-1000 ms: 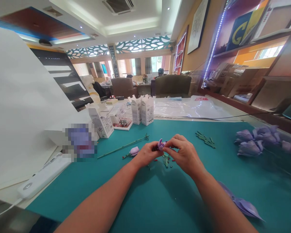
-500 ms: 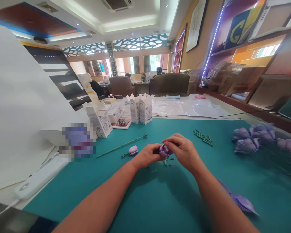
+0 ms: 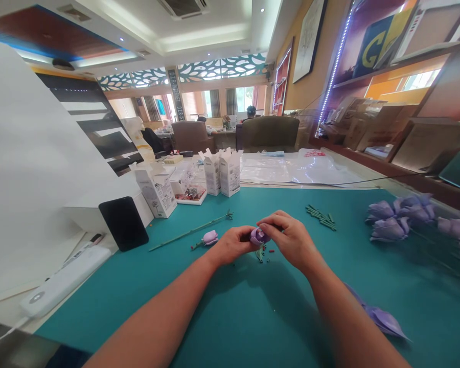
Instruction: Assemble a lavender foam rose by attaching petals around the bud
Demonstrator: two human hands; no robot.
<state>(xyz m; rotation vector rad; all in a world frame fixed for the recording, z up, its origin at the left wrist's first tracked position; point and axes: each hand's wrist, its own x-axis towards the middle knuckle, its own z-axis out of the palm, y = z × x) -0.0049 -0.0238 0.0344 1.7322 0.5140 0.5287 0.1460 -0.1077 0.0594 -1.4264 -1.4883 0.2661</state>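
Observation:
Between my two hands is a small purple artificial flower head (image 3: pixel 257 237), held just above the green mat (image 3: pixel 230 317). My left hand (image 3: pixel 235 243) grips it from the left side. With thumb and fingers closed, my right hand (image 3: pixel 285 235) pinches at its upper rim. Small green and red bits (image 3: pixel 260 254) lie on the mat below. A lilac flower bud (image 3: pixel 210 237) with a short red-tipped stem rests left of my left hand. Behind it lies a long green stem (image 3: pixel 191 232).
Short green stem pieces (image 3: pixel 322 217) lie behind my right hand. Purple flowers (image 3: pixel 391 220) stand at the right, and loose purple petals (image 3: pixel 385 321) lie by my right forearm. White boxes (image 3: pixel 230 173), a dark phone (image 3: pixel 123 224) and a power strip (image 3: pixel 65 283) are toward the left.
The flower head has turned and tilted slightly between my hands. Both hands keep nearly the same place. The phone's screen, blurred out before, now shows black.

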